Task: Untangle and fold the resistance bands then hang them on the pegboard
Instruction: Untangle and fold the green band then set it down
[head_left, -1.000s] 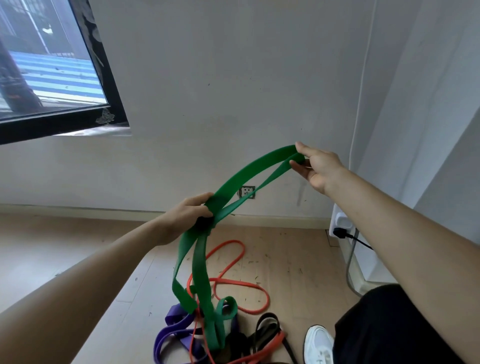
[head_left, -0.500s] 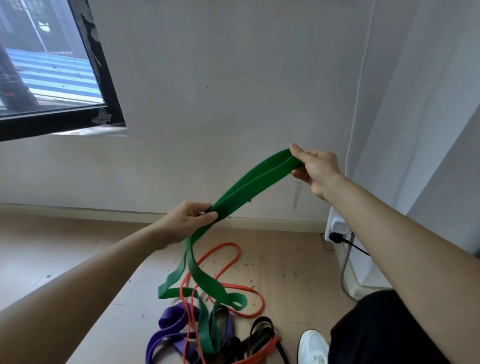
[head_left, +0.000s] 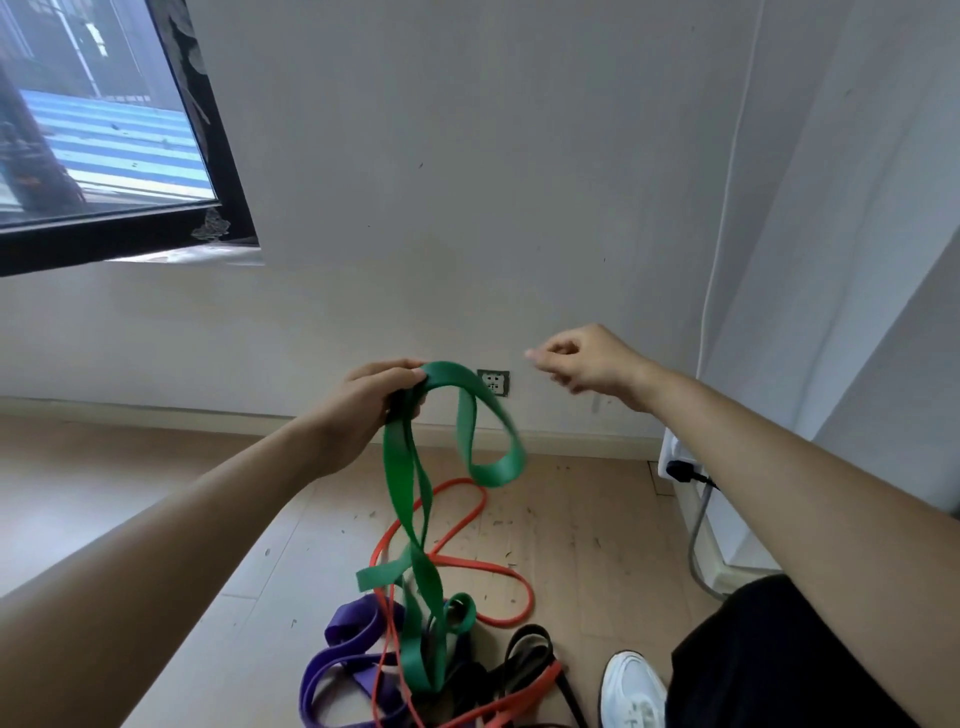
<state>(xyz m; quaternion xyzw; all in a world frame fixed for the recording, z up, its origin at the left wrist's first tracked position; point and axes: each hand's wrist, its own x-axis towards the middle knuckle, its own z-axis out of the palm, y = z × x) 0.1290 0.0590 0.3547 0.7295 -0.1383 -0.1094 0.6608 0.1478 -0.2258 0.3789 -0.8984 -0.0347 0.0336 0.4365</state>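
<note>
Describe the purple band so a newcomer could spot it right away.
Start at the tangled pile of bands on the wooden floor, below the hands. The purple band lies looped at the pile's left edge. It is the only purple one, wider than the thin orange band beside it.

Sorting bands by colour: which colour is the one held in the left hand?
Green, pinched in the left hand; head view.
</note>
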